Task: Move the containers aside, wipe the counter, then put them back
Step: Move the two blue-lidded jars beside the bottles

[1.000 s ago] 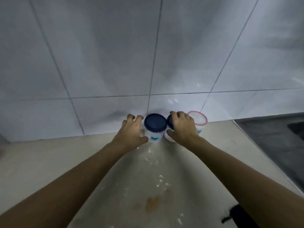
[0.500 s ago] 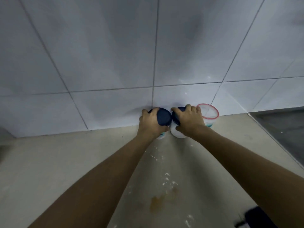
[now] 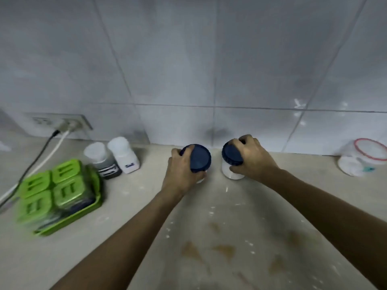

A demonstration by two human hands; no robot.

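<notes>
The left hand [image 3: 181,172] clasps the left blue-lidded container [image 3: 199,159], hiding its body. The right hand [image 3: 252,156] clasps the right blue-lidded container [image 3: 231,162]. Both are near the table's [image 3: 125,237] back edge. The green rack [image 3: 60,195] is blurred.

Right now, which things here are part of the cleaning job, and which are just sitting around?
In the job: left hand on one blue-lidded jar; right hand on another; red-rimmed container; stained counter.

Just there: salt bottle, dark bottle, green spice rack, wall socket.
</notes>
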